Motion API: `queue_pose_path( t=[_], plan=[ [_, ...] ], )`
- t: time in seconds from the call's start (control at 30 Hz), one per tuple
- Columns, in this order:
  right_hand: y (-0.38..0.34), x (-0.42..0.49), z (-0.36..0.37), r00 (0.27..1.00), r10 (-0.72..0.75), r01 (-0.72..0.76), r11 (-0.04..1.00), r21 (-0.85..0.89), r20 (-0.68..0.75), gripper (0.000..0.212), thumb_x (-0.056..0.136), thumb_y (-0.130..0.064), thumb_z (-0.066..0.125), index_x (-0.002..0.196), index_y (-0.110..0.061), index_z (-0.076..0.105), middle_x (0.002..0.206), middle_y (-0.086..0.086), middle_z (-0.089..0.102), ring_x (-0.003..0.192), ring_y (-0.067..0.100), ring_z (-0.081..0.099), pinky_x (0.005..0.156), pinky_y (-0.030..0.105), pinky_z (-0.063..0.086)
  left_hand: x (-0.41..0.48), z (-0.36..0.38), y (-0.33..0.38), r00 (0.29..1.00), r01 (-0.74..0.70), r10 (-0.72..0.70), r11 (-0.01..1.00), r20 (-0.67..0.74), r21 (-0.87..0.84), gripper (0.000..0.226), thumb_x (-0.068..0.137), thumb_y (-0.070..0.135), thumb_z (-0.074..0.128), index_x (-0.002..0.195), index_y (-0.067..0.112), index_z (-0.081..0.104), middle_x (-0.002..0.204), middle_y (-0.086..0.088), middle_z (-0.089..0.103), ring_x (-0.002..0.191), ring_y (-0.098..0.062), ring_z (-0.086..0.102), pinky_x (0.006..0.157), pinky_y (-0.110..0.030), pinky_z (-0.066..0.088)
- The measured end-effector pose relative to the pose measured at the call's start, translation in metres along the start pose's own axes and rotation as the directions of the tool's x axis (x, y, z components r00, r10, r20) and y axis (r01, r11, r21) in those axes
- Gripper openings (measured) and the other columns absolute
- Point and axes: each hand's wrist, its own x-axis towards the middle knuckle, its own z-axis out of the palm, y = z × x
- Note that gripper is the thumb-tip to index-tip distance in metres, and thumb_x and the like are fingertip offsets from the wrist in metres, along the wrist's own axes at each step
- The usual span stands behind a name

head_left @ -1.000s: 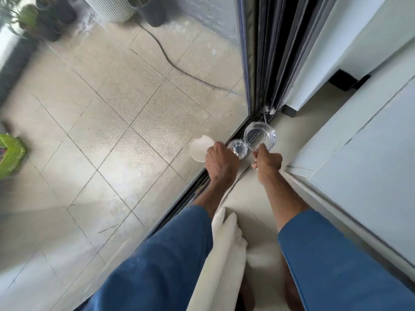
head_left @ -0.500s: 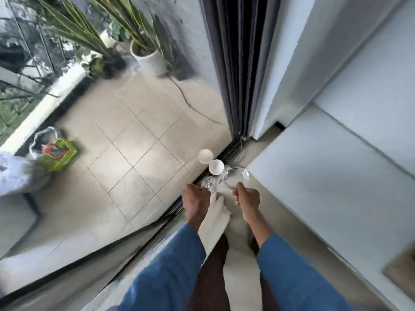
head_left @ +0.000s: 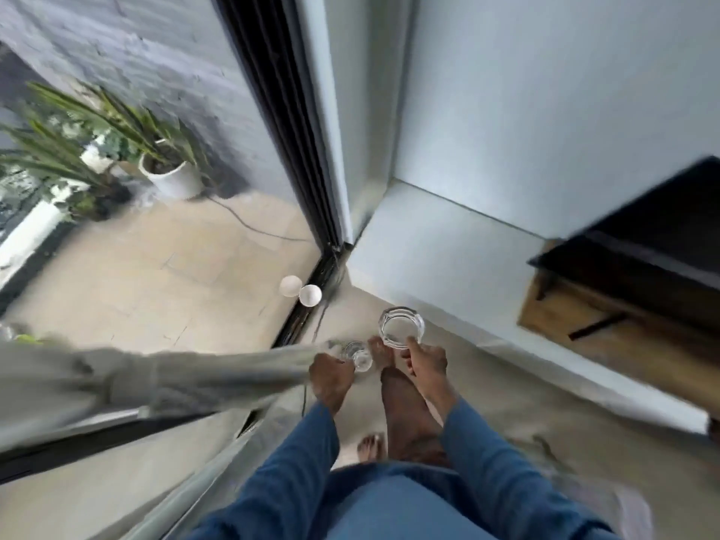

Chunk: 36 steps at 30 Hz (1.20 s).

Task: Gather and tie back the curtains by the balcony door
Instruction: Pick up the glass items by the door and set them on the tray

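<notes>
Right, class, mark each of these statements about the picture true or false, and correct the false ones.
1. The right hand holds a round clear glass dish. True.
2. The left hand is empty. False: it grips a small clear glass.
3. A leafy green plant in a white pot stands out on the balcony. True.
4. The small white cup stands on a table. False: it sits on the floor beside the dark door track.
5. Both sleeves are red. False: they are blue.
</notes>
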Motion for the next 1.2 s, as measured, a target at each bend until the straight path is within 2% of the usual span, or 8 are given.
queue_pose_path(
  t=[0.07, 0.17, 0.43, 0.57, 0.7, 0.87, 1.03, 1.2],
  plan=[
    [0.037, -0.025, -0.025, 0.997, 0.037, -0.034, 0.999, 0.035, -0.063, 0.033, 0.087, -0.028, 0.070, 0.072, 0.002, 0.075, 0.065, 0.012, 0.071, 0.041, 0.014, 0.051, 0.041, 0.023, 0.042, -0.027, 0.008, -0.016, 0.993, -0.105, 0.103, 0.994, 0.052, 0.031, 0.035, 0.081, 0.026, 0.070, 0.052, 0.006, 0.066, 0.047, -0.002, 0.057, 0.043, -0.010, 0.054, 0.044, -0.025, 0.036],
    [0.094, -0.055, -0.059, 0.982, 0.119, -0.106, 0.990, 0.097, -0.144, 0.031, 0.083, -0.029, 0.070, 0.065, -0.003, 0.074, 0.067, 0.014, 0.075, 0.042, 0.016, 0.053, 0.044, 0.025, 0.044, -0.070, 0.015, -0.038, 0.975, -0.205, 0.203, 0.979, 0.091, 0.012, 0.042, 0.077, 0.016, 0.071, 0.043, 0.011, 0.046, 0.039, 0.006, 0.035, 0.035, -0.009, 0.032, 0.034, -0.019, 0.026],
    [0.198, -0.101, -0.133, 0.930, 0.275, -0.194, 0.930, 0.312, -0.243, 0.027, 0.084, -0.025, 0.069, 0.070, -0.002, 0.070, 0.068, 0.014, 0.074, 0.044, 0.016, 0.052, 0.038, 0.020, 0.035, -0.133, 0.056, -0.066, 0.920, -0.314, 0.271, 0.942, 0.284, 0.119, 0.037, 0.078, 0.018, 0.068, 0.048, 0.011, 0.047, 0.044, 0.002, 0.043, 0.039, -0.013, 0.041, 0.039, -0.022, 0.029],
    [0.232, -0.113, -0.171, 0.916, 0.320, -0.192, 0.879, 0.437, -0.242, 0.023, 0.089, -0.025, 0.069, 0.075, -0.006, 0.068, 0.064, 0.007, 0.068, 0.044, 0.012, 0.050, 0.036, 0.019, 0.033, -0.161, 0.085, -0.046, 0.895, -0.359, 0.291, 0.920, 0.337, 0.160, 0.036, 0.076, 0.016, 0.068, 0.047, 0.013, 0.047, 0.043, 0.004, 0.039, 0.040, -0.013, 0.037, 0.039, -0.020, 0.028],
    [0.262, -0.122, -0.208, 0.885, 0.359, -0.153, 0.825, 0.544, -0.296, 0.023, 0.088, -0.023, 0.074, 0.075, -0.005, 0.068, 0.069, 0.012, 0.070, 0.044, 0.012, 0.052, 0.036, 0.019, 0.035, -0.195, 0.123, -0.021, 0.859, -0.413, 0.310, 0.890, 0.407, 0.194, 0.030, 0.073, 0.016, 0.070, 0.051, 0.012, 0.050, 0.049, 0.002, 0.043, 0.046, -0.014, 0.041, 0.041, -0.022, 0.030],
    [0.305, -0.118, -0.259, 0.847, 0.453, -0.158, 0.715, 0.681, -0.278, 0.027, 0.089, -0.025, 0.072, 0.078, 0.000, 0.071, 0.066, 0.010, 0.069, 0.040, 0.009, 0.051, 0.034, 0.017, 0.033, -0.250, 0.189, 0.003, 0.821, -0.446, 0.310, 0.872, 0.480, 0.199, 0.034, 0.072, 0.013, 0.069, 0.050, 0.015, 0.043, 0.052, 0.001, 0.038, 0.049, -0.014, 0.037, 0.043, -0.025, 0.029],
    [0.343, -0.096, -0.317, 0.816, 0.538, -0.196, 0.605, 0.772, -0.214, 0.022, 0.087, -0.020, 0.071, 0.073, -0.003, 0.069, 0.070, 0.010, 0.069, 0.043, 0.009, 0.051, 0.035, 0.017, 0.033, -0.304, 0.262, 0.021, 0.779, -0.504, 0.311, 0.827, 0.545, 0.249, 0.028, 0.071, 0.010, 0.064, 0.049, 0.013, 0.047, 0.048, 0.004, 0.042, 0.042, -0.009, 0.037, 0.037, -0.018, 0.027],
    [0.380, -0.058, -0.364, 0.776, 0.593, -0.223, 0.579, 0.784, -0.217, 0.026, 0.090, -0.020, 0.067, 0.074, 0.000, 0.069, 0.066, 0.008, 0.067, 0.033, 0.004, 0.045, 0.032, 0.015, 0.032, -0.325, 0.350, 0.020, 0.793, -0.509, 0.282, 0.794, 0.540, 0.333, 0.017, 0.059, 0.018, 0.054, 0.054, 0.003, 0.058, 0.052, -0.004, 0.059, 0.049, -0.022, 0.060, 0.040, -0.031, 0.043]
  ],
)
